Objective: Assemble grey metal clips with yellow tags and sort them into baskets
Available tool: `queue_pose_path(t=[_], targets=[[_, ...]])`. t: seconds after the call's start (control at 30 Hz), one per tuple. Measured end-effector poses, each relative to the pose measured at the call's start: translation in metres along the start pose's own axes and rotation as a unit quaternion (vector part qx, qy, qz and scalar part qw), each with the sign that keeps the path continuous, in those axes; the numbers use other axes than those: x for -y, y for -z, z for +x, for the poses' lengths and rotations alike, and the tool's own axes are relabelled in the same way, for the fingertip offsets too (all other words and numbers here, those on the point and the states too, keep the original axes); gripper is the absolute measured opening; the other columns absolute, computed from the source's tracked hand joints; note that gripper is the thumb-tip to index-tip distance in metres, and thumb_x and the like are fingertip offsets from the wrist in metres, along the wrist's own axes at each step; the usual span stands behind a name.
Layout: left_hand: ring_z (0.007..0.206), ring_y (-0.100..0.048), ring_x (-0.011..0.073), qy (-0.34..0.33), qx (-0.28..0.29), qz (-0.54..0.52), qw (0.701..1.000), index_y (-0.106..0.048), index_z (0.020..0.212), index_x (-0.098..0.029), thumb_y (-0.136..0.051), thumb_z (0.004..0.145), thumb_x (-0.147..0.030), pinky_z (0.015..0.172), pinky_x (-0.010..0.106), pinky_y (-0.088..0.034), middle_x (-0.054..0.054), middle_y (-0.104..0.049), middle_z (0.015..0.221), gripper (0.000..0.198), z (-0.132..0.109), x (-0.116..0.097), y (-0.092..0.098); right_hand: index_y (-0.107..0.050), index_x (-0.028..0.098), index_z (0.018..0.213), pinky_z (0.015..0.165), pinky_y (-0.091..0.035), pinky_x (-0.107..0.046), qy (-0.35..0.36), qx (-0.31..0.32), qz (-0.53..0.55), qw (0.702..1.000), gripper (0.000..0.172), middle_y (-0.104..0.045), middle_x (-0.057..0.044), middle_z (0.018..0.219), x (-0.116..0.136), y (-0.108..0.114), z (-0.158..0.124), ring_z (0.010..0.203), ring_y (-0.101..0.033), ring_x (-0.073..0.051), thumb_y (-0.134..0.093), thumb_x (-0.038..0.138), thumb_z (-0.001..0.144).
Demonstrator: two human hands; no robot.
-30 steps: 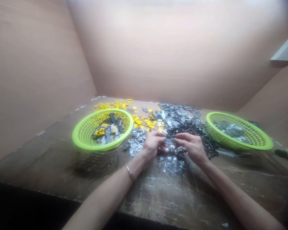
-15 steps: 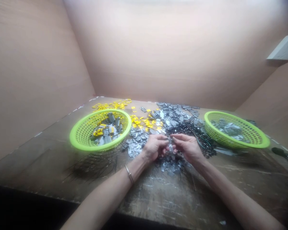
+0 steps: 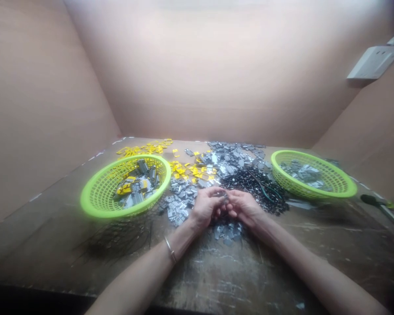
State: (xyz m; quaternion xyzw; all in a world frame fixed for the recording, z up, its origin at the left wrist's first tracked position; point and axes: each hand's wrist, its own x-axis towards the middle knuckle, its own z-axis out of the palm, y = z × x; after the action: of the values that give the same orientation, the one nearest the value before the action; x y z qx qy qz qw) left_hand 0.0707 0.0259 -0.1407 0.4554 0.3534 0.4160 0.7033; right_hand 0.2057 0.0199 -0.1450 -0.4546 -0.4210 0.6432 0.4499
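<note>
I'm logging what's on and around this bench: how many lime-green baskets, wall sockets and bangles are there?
Lime-green plastic baskets: 2
Wall socket: 1
Bangle: 1
Total: 4

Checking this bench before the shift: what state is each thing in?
Left hand: closed, holding a small grey metal part with the right.
Right hand: closed on that part.
Left lime-green plastic mesh basket: holds grey parts and yellow pieces.
Right lime-green plastic mesh basket: holds grey parts.
Flat yellow pieces: loose, scattered on the bench.
Small black parts: loose, heaped on the bench.
Green-handled tool: lying on the bench.
</note>
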Motion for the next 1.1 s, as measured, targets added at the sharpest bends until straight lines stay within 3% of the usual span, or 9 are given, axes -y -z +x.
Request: queue_pose_path(t=[0.07,0.1,0.17,0.23,0.33,0.57,0.73,0.93,1.1], targets=[[0.033,-0.040,0.0031,-0.014,-0.032,0.000,0.999,-0.055,0.082,-0.012,-0.059,0.059,-0.026,0.030,0.013,-0.024,0.000,-0.052,0.049,0.027,0.002,0.002,0.001,-0.055,0.014,0.078,0.039,-0.033,-0.020,0.043,-0.049,-0.196,0.978,0.024,-0.052,-0.001,0.059,0.011,0.009,0.000,0.044,-0.044,-0.008,-0.052,0.035,0.067],[0.033,-0.039,0.0030,-0.017,-0.055,-0.003,0.998,-0.055,0.079,-0.012,-0.059,0.058,-0.024,0.030,0.013,-0.024,-0.001,-0.051,0.047,0.025,0.003,0.003,0.003,-0.056,0.016,0.081,0.043,-0.035,-0.021,0.088,-0.092,-0.309,0.942,0.025,-0.054,-0.003,0.067,0.016,0.016,0.001,0.049,-0.047,-0.009,-0.050,0.036,0.068],[0.031,-0.038,0.0027,-0.017,-0.101,-0.004,0.995,-0.053,0.073,-0.012,-0.060,0.057,-0.023,0.029,0.013,-0.023,-0.003,-0.048,0.044,0.021,0.006,0.005,0.005,-0.058,0.017,0.080,0.054,-0.036,-0.023,0.153,-0.209,-0.522,0.813,0.022,-0.054,-0.005,0.079,0.021,0.032,0.004,0.066,-0.050,-0.013,-0.051,0.034,0.068],[0.030,-0.036,0.0028,-0.005,-0.127,0.000,0.992,-0.052,0.074,-0.012,-0.060,0.057,-0.024,0.028,0.013,-0.022,-0.003,-0.047,0.044,0.022,0.007,0.006,0.007,-0.060,0.019,0.078,0.055,-0.034,-0.023,0.131,-0.232,-0.651,0.711,0.021,-0.053,-0.005,0.078,0.020,0.045,0.008,0.069,-0.050,-0.015,-0.048,0.034,0.070],[0.030,-0.037,0.0034,0.025,-0.115,0.024,0.993,-0.054,0.084,-0.013,-0.060,0.057,-0.025,0.028,0.014,-0.023,-0.003,-0.048,0.046,0.030,0.007,0.006,0.009,-0.060,0.020,0.073,0.055,-0.032,-0.021,0.130,-0.211,-0.725,0.643,0.022,-0.052,-0.003,0.074,0.013,0.055,0.013,0.067,-0.050,-0.012,-0.041,0.032,0.075],[0.029,-0.038,0.0044,0.050,-0.079,0.104,0.990,-0.055,0.076,-0.011,-0.060,0.055,-0.019,0.028,0.015,-0.023,-0.003,-0.047,0.042,0.023,0.004,-0.005,0.004,-0.058,0.018,0.074,0.055,-0.030,-0.020,0.117,-0.203,-0.762,0.604,0.025,-0.053,-0.005,0.076,0.010,0.052,0.017,0.070,-0.050,-0.012,-0.036,0.029,0.078],[0.029,-0.038,0.0049,0.058,-0.062,0.111,0.990,-0.053,0.073,-0.012,-0.059,0.055,-0.020,0.027,0.015,-0.021,-0.002,-0.048,0.043,0.020,0.003,-0.005,0.004,-0.059,0.016,0.067,0.052,-0.028,-0.022,0.097,-0.191,-0.775,0.595,0.030,-0.054,-0.006,0.072,0.011,0.055,0.021,0.064,-0.050,-0.012,-0.034,0.031,0.078],[0.029,-0.039,0.0048,0.070,-0.060,0.117,0.989,-0.051,0.083,-0.010,-0.056,0.057,-0.018,0.027,0.014,-0.022,-0.002,-0.048,0.043,0.027,0.007,-0.002,0.010,-0.057,0.019,0.075,0.055,-0.029,-0.021,0.107,-0.125,-0.786,0.596,0.017,-0.055,-0.003,0.071,0.017,0.057,0.018,0.065,-0.050,-0.012,-0.041,0.021,0.073],[0.030,-0.039,0.0052,0.061,-0.048,0.097,0.992,-0.051,0.083,-0.011,-0.056,0.059,-0.021,0.026,0.014,-0.022,-0.001,-0.049,0.045,0.027,0.008,0.002,0.011,-0.057,0.017,0.074,0.056,-0.029,-0.020,0.113,-0.099,-0.792,0.592,0.019,-0.053,-0.003,0.072,0.017,0.061,0.019,0.066,-0.049,-0.011,-0.038,0.018,0.075]])
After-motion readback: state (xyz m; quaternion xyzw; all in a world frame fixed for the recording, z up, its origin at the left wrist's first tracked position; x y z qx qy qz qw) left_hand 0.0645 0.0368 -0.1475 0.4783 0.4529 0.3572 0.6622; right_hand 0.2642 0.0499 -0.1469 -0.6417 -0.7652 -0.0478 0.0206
